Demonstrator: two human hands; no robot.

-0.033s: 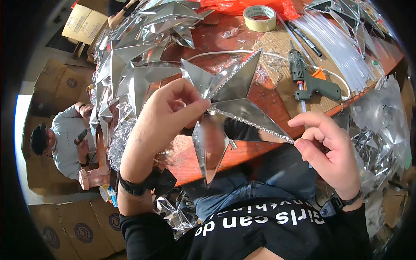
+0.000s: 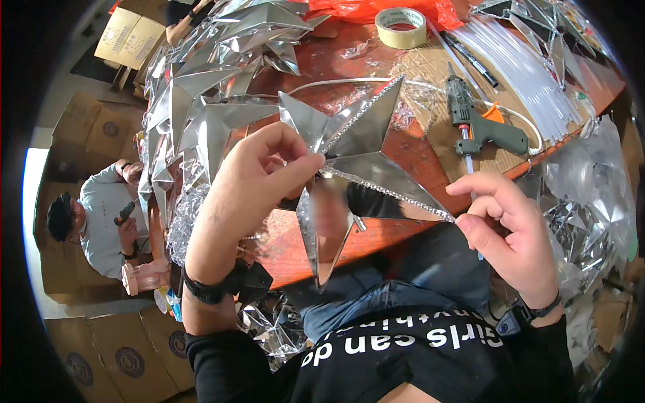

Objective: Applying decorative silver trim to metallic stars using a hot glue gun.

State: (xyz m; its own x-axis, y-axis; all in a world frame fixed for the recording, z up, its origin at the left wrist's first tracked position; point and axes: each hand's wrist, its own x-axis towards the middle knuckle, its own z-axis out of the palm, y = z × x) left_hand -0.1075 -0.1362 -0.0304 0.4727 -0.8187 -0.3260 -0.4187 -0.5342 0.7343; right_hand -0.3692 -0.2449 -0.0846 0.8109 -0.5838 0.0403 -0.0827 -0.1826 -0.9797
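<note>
A mirror-silver five-pointed star [image 2: 363, 138] is held above the table's near edge. Sparkling beaded trim [image 2: 410, 195] runs along the ridges of its upper right and right points. My left hand [image 2: 265, 168] is closed at the star's middle, thumb and forefinger pinched where the trim lines meet; its other fingers are partly hidden. My right hand [image 2: 504, 228] is at the tip of the right point, its thumb touching the tip. The forefinger stretches out apart from the thumb, and the other fingers curl loosely. A dark green glue gun [image 2: 487, 124] lies on cardboard beyond my right hand.
Silver stars [image 2: 235, 40] pile up on the left of the red table [image 2: 295, 248]. Clear glue sticks [image 2: 521, 74], a black marker [image 2: 474, 60] and a tape roll [image 2: 401, 29] lie at the back. Another person [image 2: 107, 215] sits at far left holding a glue gun.
</note>
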